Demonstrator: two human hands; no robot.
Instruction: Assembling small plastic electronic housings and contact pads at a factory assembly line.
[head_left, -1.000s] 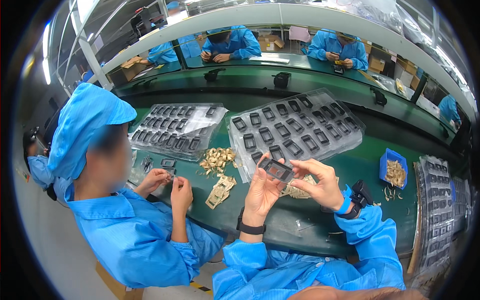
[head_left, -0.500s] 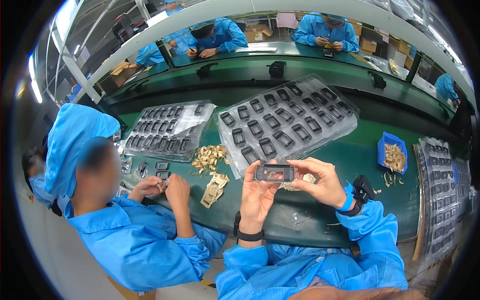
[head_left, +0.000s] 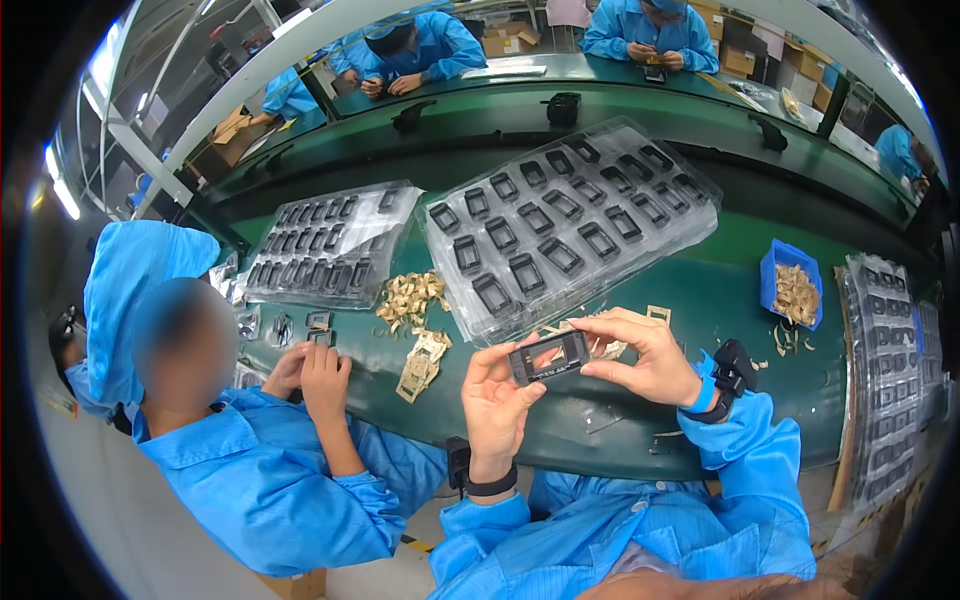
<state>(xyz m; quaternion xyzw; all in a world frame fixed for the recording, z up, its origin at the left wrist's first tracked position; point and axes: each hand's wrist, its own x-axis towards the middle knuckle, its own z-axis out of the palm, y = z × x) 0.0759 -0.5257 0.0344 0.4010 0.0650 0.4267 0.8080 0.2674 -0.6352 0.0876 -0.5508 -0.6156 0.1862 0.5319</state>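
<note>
I hold a black rectangular plastic frame (head_left: 554, 373) with an open window, up over the green bench. My left hand (head_left: 494, 398) grips its left end between thumb and fingers. The thumb and fingertips of my right hand (head_left: 640, 358) pinch its right end. The frame is tilted, its right end higher, and fingers show through the window. Beneath and behind my hands lie cream-coloured cut pieces (head_left: 658, 313), partly hidden. Beyond them rests a clear plastic tray (head_left: 640, 252) with rows of similar black frames.
To my left sits a co-worker (head_left: 270, 480), hands together, near a pile of cream scraps (head_left: 410, 301) and flat cream sheets (head_left: 424, 366). Another filled tray (head_left: 395, 240) lies farther back. At right are a blue bin (head_left: 769, 283) of scraps and a stacked tray (head_left: 880, 380). A conveyor (head_left: 480, 145) runs behind.
The frame in my hands has turned from nearly level to tilted, right end up. My left hand has shifted slightly left and down. The view has moved a little.
</note>
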